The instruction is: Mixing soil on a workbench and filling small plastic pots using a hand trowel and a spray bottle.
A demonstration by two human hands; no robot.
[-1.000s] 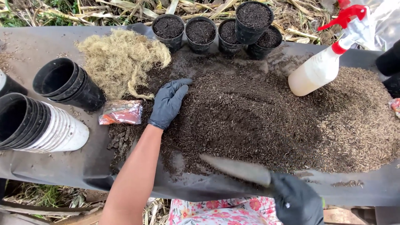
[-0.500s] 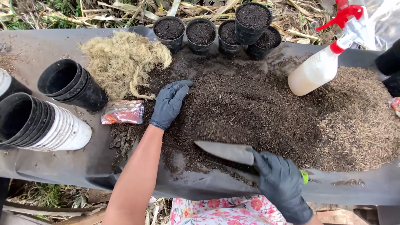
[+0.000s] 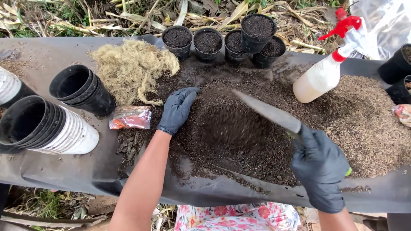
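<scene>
Since half a second ago, the right hand [image 3: 319,169] is swinging its trowel [image 3: 267,112] up over the soil [image 3: 231,128] mid-worktop, fist closed on the handle. Left hand [image 3: 176,110] is lying open and flat on the heap's left edge, holding nothing. Soil is looking loose, crumbly and light, best scooped by blade; the stiff trowel is best gripped by its handle. Five filled pots [image 3: 207,41] are lining the far edge; one spray bottle [image 3: 323,75], one moss clump [image 3: 130,68], one packet [image 3: 130,118].
</scene>
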